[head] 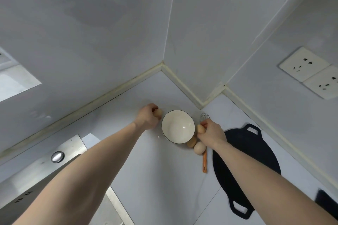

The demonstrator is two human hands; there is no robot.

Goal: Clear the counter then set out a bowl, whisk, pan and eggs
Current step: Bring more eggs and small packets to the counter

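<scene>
Whisk (pixel 204 140) shaft hidden under right hand (pixel 212 134); pan (pixel 256 153) partly covered by forearm; dark object (pixel 327 202) cut off by edge.

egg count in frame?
4. One in the left hand, left of the bowl; one in the right hand, right of the bowl; two on the counter by the bowl's near right edge. Hands may hide more.

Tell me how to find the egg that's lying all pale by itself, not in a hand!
Find the white bowl near the counter's corner. Below its right edge two eggs lie beside the whisk with its orange handle. The pale egg is the lighter one, nearer the handle; the brown egg touches the bowl.
</scene>
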